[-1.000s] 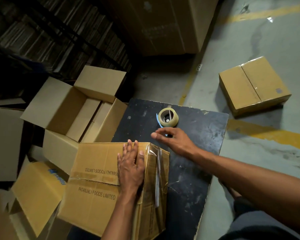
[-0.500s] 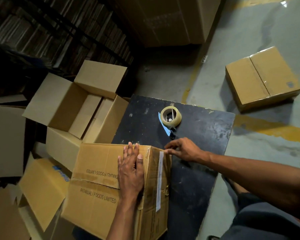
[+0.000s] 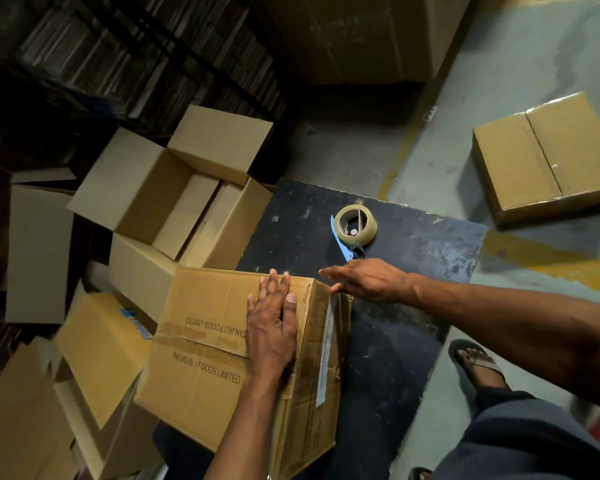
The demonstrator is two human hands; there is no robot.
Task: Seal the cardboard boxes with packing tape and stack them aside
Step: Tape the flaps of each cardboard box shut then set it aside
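A printed cardboard box (image 3: 201, 344) lies on the near left part of a black table (image 3: 413, 265), overhanging its left edge. My left hand (image 3: 272, 323) rests flat on the box's top near its right edge. A strip of clear tape (image 3: 327, 348) runs down the box's right side face. My right hand (image 3: 364, 280) hovers at the box's far right corner, fingers spread, thumb touching the tape's upper end. A roll of packing tape on a blue dispenser (image 3: 355, 225) sits on the table just beyond that hand.
An open box (image 3: 142, 188) and other loose boxes (image 3: 101, 348) crowd the floor on the left. One taped box (image 3: 551, 157) lies on the concrete floor at the right. A large carton (image 3: 361, 36) stands at the back. My sandalled foot (image 3: 475, 365) is by the table's near right.
My right hand came back from beside the tape roll to the box's far right corner and now presses the tape end. The left hand has stayed flat on the box.
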